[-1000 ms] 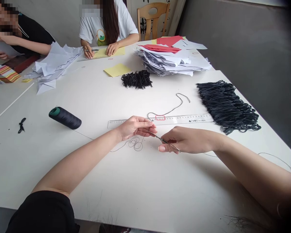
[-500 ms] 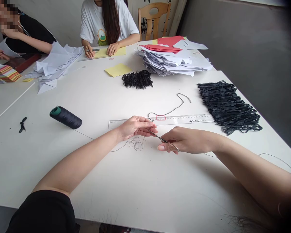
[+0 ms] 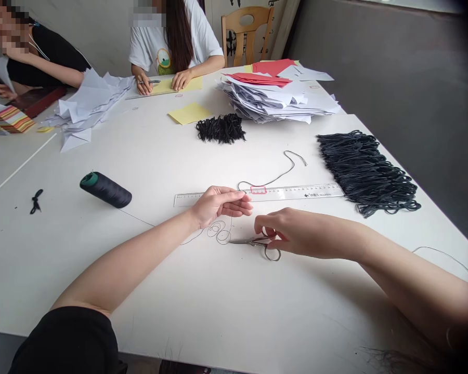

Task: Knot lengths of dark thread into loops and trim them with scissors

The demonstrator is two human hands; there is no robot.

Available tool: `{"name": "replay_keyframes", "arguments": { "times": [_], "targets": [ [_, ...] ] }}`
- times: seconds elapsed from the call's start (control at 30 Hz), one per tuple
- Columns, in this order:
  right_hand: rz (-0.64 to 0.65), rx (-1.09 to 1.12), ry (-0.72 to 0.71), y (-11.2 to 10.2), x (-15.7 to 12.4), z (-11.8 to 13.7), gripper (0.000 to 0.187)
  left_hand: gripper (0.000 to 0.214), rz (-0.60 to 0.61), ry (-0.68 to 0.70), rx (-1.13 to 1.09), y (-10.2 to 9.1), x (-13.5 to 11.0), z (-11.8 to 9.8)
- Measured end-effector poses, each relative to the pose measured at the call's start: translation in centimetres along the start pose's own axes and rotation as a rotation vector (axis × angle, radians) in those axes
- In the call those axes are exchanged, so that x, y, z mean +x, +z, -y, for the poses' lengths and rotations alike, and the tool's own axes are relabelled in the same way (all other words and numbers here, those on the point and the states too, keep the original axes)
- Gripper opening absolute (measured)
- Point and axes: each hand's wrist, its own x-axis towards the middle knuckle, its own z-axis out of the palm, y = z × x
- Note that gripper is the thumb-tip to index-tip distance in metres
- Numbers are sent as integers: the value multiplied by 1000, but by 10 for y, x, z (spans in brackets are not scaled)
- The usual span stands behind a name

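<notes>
My left hand (image 3: 222, 206) is over the clear ruler (image 3: 284, 194), thumb and forefinger pinched on a dark cord (image 3: 283, 174) that curves away behind the ruler. Thin loops of thread (image 3: 217, 228) lie below that hand. A line of thread runs from there to the dark thread spool (image 3: 107, 189), which rests on its side to the left. My right hand (image 3: 284, 231) grips small metal scissors (image 3: 253, 242) by the handle loops. Their blades point left, low at the tabletop, and look closed. I cannot tell whether they touch the table.
A large row of dark looped cords (image 3: 366, 174) lies at right, a smaller black bundle (image 3: 220, 128) farther back. Behind stands a paper stack (image 3: 273, 101). A small black knot (image 3: 36, 201) is at left. Across the table (image 3: 179, 311) sit two people, one holding a pen (image 3: 154, 81).
The scissors have come away from my left fingers, dropping toward the tabletop and turning to point left. My right hand has loosened around their handles. My left hand stays nearly still.
</notes>
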Motion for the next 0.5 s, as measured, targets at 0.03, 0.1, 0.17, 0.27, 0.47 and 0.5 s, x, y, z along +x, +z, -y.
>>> {"name": "replay_keyframes", "arguments": {
  "times": [0.03,0.1,0.17,0.27,0.47,0.5],
  "targets": [
    [-36,-15,-16,1,1,1,10,28,-44,55,3,2,0,2],
    [-111,-56,-60,3,3,1,13,29,-113,150,25,5,-2,6],
    [-163,-88,-102,5,5,2,17,28,-149,197,50,8,-2,8],
    [-266,-5,-99,7,10,0,18,26,-180,224,64,9,-2,10],
    [-501,827,-51,26,32,-5,24,34,-203,239,116,8,-1,12],
    [-484,975,-75,30,36,-5,26,34,-202,229,129,8,-1,13]
  ]
}}
